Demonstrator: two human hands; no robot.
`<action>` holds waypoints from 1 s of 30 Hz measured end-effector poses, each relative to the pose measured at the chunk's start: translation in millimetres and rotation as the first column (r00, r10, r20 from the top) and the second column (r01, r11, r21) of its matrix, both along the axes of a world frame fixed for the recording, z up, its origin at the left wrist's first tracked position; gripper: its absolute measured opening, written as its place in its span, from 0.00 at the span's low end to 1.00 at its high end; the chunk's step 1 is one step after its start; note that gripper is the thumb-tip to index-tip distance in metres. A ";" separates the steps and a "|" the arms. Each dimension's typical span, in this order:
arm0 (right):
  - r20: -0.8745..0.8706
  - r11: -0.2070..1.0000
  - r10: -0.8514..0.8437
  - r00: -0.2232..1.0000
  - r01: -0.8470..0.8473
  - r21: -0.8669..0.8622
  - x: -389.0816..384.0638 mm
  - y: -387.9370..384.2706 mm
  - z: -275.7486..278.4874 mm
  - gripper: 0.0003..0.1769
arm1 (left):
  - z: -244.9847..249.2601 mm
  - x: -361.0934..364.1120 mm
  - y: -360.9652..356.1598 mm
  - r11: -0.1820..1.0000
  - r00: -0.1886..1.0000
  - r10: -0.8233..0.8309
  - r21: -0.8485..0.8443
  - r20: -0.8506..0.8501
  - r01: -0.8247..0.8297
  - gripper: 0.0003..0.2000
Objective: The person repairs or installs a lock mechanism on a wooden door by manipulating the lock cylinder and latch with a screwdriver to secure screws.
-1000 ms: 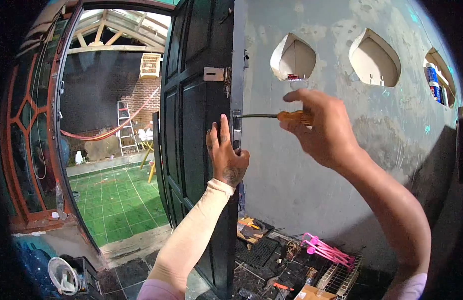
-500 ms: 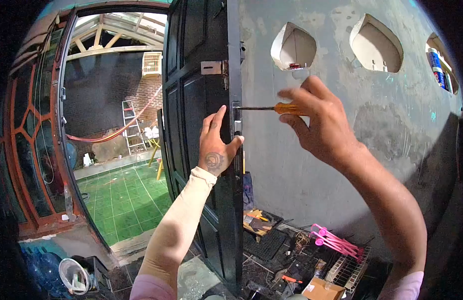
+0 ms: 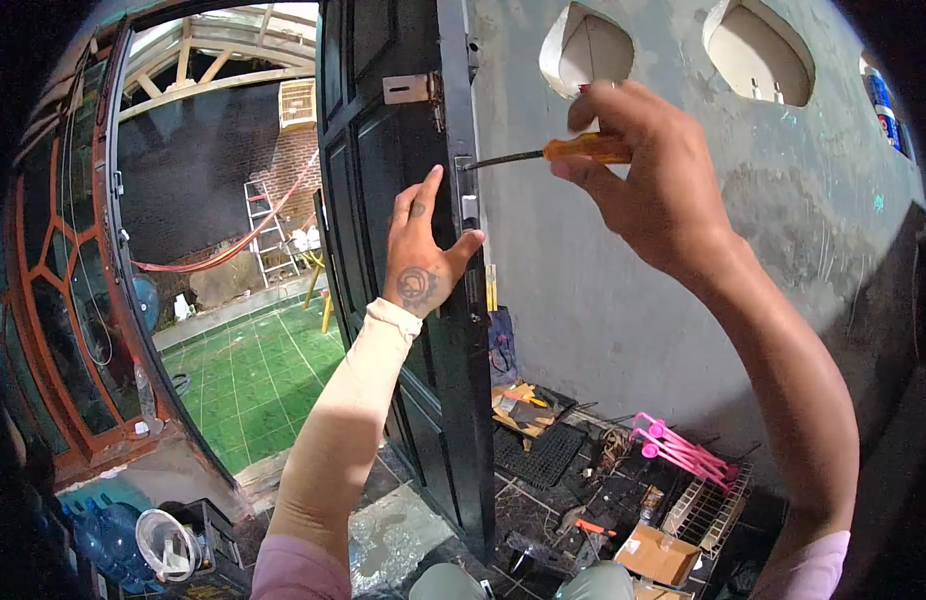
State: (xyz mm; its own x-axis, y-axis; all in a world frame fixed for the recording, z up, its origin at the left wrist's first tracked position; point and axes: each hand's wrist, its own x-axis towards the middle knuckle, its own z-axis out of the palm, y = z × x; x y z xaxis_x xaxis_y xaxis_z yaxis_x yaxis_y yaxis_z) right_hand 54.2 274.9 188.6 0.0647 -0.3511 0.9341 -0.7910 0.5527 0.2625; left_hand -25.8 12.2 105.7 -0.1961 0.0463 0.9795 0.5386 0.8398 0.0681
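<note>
My right hand (image 3: pixel 663 165) grips a screwdriver (image 3: pixel 589 149) by its amber handle. The shaft points left, and its tip meets the metal lock plate (image 3: pixel 465 178) set in the edge of a dark panelled door (image 3: pixel 438 375). Against that door rests my left hand (image 3: pixel 421 245), fingers stretched up its face and thumb toward the edge just below the plate. It holds nothing. Higher up, a metal hasp (image 3: pixel 411 89) is fixed to the door face. The screw head at the tip is too small to make out.
Right of the door stands a grey wall (image 3: pixel 623 290) with niches. On the floor lie pink hangers or rods (image 3: pixel 683 455), a wire rack (image 3: pixel 708 510), a cardboard box (image 3: pixel 658 555) and scattered tools. Left, a doorway opens onto green tiles (image 3: pixel 248 390); a bucket (image 3: pixel 169 545) stands lower left.
The view has tilted downward, so the door and both hands sit higher in it. The screwdriver now slants, its handle end higher than its tip, and the right hand's fingers have shifted around the handle.
</note>
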 end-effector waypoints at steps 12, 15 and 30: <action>-0.140 0.992 -0.122 0.983 0.124 0.009 -5.7 3.2 -8.2 0.10 | -9.2 -5.4 -2.4 1.000 1.000 0.016 0.019 0.011 -0.016 0.46; -0.146 0.993 -0.032 0.989 0.015 -0.115 -1.4 -6.7 -15.5 0.13 | -6.3 -7.9 -3.8 0.998 0.995 -0.057 0.042 0.085 0.053 0.47; 0.207 0.978 -0.163 0.965 0.186 -0.096 0.2 3.7 -9.9 0.13 | 4.0 -2.8 7.5 0.987 0.968 -0.046 0.159 0.246 0.007 0.53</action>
State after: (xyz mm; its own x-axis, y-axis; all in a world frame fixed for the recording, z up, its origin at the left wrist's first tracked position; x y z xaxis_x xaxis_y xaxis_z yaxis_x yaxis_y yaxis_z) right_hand 54.4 278.6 178.7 -0.1774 -0.2318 0.9564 -0.7092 0.7039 0.0391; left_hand -28.6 19.7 109.7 -0.4349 -0.0941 0.8956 0.5102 0.7938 0.3311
